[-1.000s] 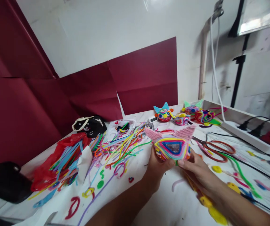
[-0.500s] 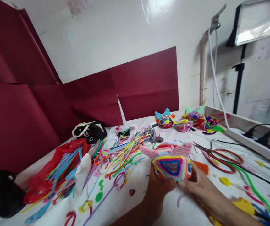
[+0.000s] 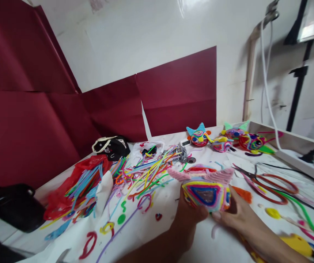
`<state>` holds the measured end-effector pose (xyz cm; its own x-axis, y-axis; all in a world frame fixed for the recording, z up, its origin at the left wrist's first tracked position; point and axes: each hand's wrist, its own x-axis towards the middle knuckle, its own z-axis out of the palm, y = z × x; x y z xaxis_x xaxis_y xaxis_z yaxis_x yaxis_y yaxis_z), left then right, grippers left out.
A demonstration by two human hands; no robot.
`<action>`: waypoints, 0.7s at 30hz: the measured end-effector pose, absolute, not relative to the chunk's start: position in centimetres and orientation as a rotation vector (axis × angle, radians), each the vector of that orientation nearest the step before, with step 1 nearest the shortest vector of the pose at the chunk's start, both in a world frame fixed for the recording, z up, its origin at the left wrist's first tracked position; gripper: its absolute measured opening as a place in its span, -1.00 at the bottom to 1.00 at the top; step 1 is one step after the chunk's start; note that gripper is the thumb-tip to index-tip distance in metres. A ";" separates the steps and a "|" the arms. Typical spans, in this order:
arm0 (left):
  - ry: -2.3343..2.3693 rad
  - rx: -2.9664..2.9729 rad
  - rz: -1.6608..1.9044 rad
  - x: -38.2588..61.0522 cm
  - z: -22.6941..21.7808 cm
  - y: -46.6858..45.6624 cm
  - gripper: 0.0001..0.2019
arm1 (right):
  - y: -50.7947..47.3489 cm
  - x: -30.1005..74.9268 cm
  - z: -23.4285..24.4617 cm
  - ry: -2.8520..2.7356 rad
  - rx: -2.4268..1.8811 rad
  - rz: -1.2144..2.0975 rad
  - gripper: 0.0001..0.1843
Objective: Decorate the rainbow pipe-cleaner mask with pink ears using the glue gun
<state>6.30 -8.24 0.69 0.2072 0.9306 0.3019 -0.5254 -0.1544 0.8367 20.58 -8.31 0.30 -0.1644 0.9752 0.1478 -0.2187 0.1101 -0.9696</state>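
Both hands hold the coiled pipe-cleaner face [image 3: 206,193] upright, just above the white table [image 3: 157,233], near its front edge. The left hand [image 3: 187,216] clasps the lower left side with the thumb pressed on the front rim. The right hand [image 3: 235,215] pinches the lower right side the same way; the fingers behind are hidden. The likeliest trouble is the squeeze itself: the rings are only wound one around another, so pressure from both sides could buckle them or push the dark centre out of plane. The pink ears [image 3: 222,176], at 10 and 2 o'clock on the face, stick out unsupported and could bend. The scissors [image 3: 272,184] lie near at 3 o'clock, blades toward the right hand, and a sideways sweep could catch them. Loose pipe cleaners [image 3: 146,171] at 10 o'clock could snag the fuzzy rim
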 end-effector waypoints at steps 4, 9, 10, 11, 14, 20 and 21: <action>0.487 1.076 1.346 6.2 0.6 -8.2 -0.17 | -8.2 20.6 0.1 -1.269 -0.908 1.283 -0.04; 0.436 1.030 1.341 6.2 -0.1 -7.6 -0.15 | -8.4 20.6 0.2 -1.261 -0.934 1.304 -0.02; 0.426 1.027 1.343 6.2 -0.2 -7.5 -0.15 | -8.5 20.6 0.2 -1.262 -0.938 1.307 -0.01; 0.421 1.026 1.345 6.2 -0.3 -7.4 -0.16 | -8.5 20.6 0.3 -1.265 -0.942 1.305 -0.01; 0.420 1.015 1.349 6.2 -0.5 -7.3 -0.18 | -8.6 20.5 0.3 -1.261 -0.937 1.277 0.00; 0.417 0.987 1.338 6.2 -0.4 -7.3 -0.20 | -8.9 20.7 0.8 -1.259 -0.974 1.270 -0.01; 0.416 0.980 1.337 6.2 -0.4 -7.2 -0.20 | -8.9 20.8 1.0 -1.279 -0.980 1.275 -0.02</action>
<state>6.22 -7.23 -0.37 0.2364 0.9336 0.2693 -0.6159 -0.0704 0.7847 20.83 -8.92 1.04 -0.1318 0.9843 0.1172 -0.1147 0.1023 -0.9881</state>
